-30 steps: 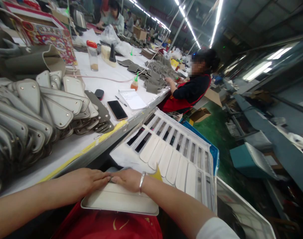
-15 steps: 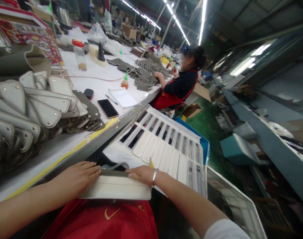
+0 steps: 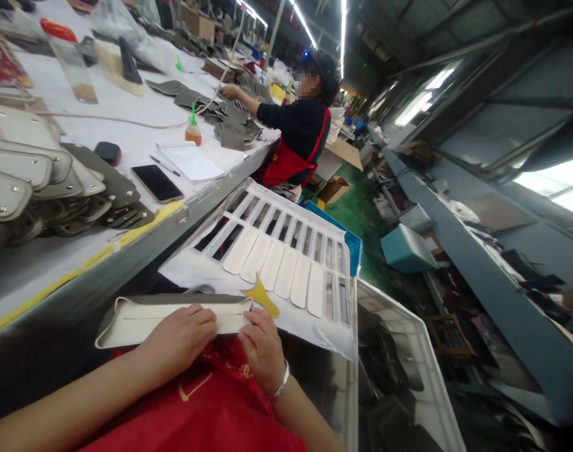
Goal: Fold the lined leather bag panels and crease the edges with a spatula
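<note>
- cream-white over olive-grey: the long cream-white leather-like panel with raised, rounded edges (image 3: 142, 319) lies crosswise over the lap, against the bright red cloth apron with yellow print (image 3: 206, 420), near the taped edge of the white-covered tabletop (image 3: 136, 144).
- left hand (image 3: 187, 329): it lies over the panel's middle, fingers side by side on the cream face; the thumb is hidden, so i cannot tell whether this grip clasps the panel or only presses it.
- right hand (image 3: 262, 348): this grip appears to pinch the panel's right end, fingertips bent over the corner and thumb on the near side.
- the step in hand looks like working that right end by touch. done well, the left palm acts as a weight and the right fingertips do the fine work.
- even pressure suits the face better than hard pushing; the material seems flexible, and a bent fingertip could leave a dent or crease.
- the raised rim is best followed in small stretches, corner first, so the edge lies true along its length.
- the left end sticks out unsupported beyond the left hand; a palm set further left would steady it against tipping.
- just beyond the right hand, the flat yellow pointed piece (image 3: 264, 300) lies at the near side of the white slatted plastic crate (image 3: 305, 210); elbow and fingers do well to clear it and the row of narrow cream strips (image 3: 285, 275) there.
</note>
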`<state>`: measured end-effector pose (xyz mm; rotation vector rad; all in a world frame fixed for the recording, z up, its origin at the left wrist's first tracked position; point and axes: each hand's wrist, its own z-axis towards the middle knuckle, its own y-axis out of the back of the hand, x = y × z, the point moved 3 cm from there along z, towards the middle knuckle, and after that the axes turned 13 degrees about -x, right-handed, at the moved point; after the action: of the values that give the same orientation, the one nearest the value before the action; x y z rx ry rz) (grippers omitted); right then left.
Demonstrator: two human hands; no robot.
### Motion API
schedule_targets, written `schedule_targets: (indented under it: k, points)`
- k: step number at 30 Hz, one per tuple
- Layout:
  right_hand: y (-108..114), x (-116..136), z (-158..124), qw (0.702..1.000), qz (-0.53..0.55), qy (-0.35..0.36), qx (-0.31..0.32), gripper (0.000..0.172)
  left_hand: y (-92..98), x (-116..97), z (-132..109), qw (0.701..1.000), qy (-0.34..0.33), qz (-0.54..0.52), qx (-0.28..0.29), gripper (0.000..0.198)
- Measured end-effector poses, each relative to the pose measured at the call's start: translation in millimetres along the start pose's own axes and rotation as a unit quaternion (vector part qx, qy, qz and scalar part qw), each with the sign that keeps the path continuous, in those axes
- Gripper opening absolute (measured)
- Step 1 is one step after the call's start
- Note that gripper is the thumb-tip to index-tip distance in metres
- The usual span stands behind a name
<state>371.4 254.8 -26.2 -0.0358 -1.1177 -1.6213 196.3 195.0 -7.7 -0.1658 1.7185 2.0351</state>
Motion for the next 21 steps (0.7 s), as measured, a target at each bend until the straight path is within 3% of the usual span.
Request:
schedule_targets:
  k: [11,16,21]
  points:
    - [-8.1,17.7,0.0,0.987,-0.151,-0.05,-0.037,0.013,-3.0,-10.5,10.4,0.994,0.09,0.055,0.006,0.021]
    - [-4.8,20.3,-4.3,0.985,-0.162,-0.046,-0.035,0.012,-2.6,-7.8,10.4,0.994,0.101,0.024,0.022,0.025]
    - [-7.3,24.0,-3.4,0.981,-0.184,-0.067,-0.02,0.012,-4.4,-8.7,7.2,0.993,0.1,0.064,0.011,0.022]
